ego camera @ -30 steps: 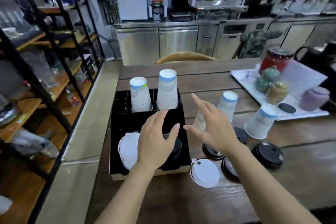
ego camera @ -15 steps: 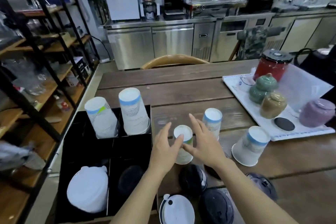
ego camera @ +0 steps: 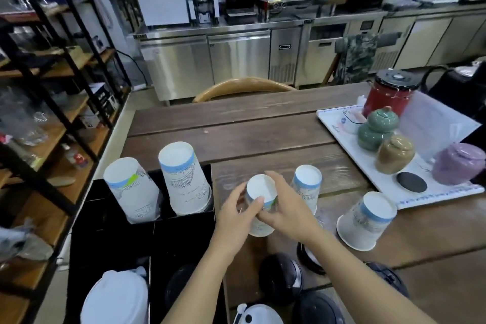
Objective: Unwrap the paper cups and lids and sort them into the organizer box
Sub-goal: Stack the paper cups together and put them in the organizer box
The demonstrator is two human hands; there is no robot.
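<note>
A small upturned stack of paper cups (ego camera: pixel 261 189) stands on the wooden table, just right of the black organizer box (ego camera: pixel 105 234). My left hand (ego camera: pixel 234 218) and my right hand (ego camera: pixel 284 210) both grip this stack from either side. Two taller cup stacks (ego camera: pixel 131 192) (ego camera: pixel 184 181) sit upside down in the box's far compartments. White lids (ego camera: pixel 115 297) fill its near left compartment, black lids (ego camera: pixel 181 287) the near right. Two more cup stacks (ego camera: pixel 306 187) (ego camera: pixel 365 221) stand on the table to the right.
Loose black lids (ego camera: pixel 281 276) and a white lid (ego camera: pixel 259 317) lie on the table near me. A white tray (ego camera: pixel 410 200) with jars and a red canister sits far right. Black metal shelving (ego camera: pixel 39 87) runs along the left. A chair back (ego camera: pixel 244 87) is beyond the table.
My left hand has left the organizer box and moved right. Both hands have closed around the small cup stack on the table. The view has shifted right and downward.
</note>
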